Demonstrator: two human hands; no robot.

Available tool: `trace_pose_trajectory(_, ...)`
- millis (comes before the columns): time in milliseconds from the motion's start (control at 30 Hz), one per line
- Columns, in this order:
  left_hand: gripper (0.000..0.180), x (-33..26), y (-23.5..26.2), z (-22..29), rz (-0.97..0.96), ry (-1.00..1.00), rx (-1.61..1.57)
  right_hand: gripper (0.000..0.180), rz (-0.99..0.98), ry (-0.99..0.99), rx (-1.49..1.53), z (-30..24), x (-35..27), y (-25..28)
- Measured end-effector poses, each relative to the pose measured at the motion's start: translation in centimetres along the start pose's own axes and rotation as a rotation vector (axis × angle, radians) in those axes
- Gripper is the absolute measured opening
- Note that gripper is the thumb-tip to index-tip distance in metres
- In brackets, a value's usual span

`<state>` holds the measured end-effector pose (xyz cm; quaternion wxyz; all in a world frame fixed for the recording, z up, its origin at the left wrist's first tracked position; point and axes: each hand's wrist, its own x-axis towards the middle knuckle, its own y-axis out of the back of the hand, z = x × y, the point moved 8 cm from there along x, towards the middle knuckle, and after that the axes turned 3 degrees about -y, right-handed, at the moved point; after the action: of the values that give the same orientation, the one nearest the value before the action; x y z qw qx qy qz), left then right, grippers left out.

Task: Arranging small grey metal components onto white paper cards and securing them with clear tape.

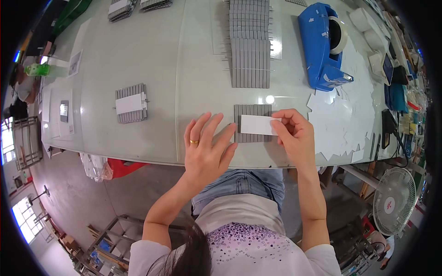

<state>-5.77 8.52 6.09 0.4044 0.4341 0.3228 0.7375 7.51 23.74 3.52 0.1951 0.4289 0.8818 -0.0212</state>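
A white card lies across a grey slatted piece near the front edge of the table. My right hand pinches the card's right end between thumb and fingers. Just left of the piece, my left hand rests with fingers spread, a gold ring on one of them. Its fingertips come close to the piece's left edge; I cannot tell whether they touch. Farther left lies a grey slatted bundle with a white card on it. Beyond the card in my hand, a long overlapping row of grey slatted pieces runs away from me.
A blue tape dispenser with a roll of tape stands at the right. Beside it many white cards are spread out. More slatted bundles sit at the far left. A fan is below the table's right side.
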Motion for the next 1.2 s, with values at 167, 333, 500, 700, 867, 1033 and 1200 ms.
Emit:
trace_pose_trajectory(167,0.033,-0.1,-0.1,-0.1,-0.048,0.014,0.023,0.009,-0.034,0.005,-0.049,0.2,0.5,-0.9)
trace_pose_trajectory(333,0.034,-0.1,-0.1,0.2,-0.054,-0.004,0.052,0.01,-0.025,-0.001,-0.073,0.0,0.5,-1.1)
trace_pose_trajectory(500,0.034,-0.1,-0.1,0.4,-0.054,-0.021,0.072,0.01,-0.026,0.047,-0.114,0.2,0.6,-1.2)
trace_pose_trajectory(700,0.037,0.2,-0.5,1.0,-0.064,-0.073,0.163,0.012,0.01,0.087,-0.163,-0.8,0.3,-0.1)
trace_pose_trajectory(867,0.036,0.4,1.1,1.4,-0.004,-0.135,0.18,0.012,0.466,0.301,-0.308,-5.2,0.0,9.1)
trace_pose_trajectory(1033,0.028,2.2,3.5,4.6,0.199,-0.234,0.021,0.013,0.781,0.625,-0.529,-9.6,1.3,15.9)
trace_pose_trajectory(1200,0.019,9.6,-1.0,8.6,0.103,-0.099,-0.525,0.014,0.482,0.497,-0.54,-9.4,5.3,15.4)
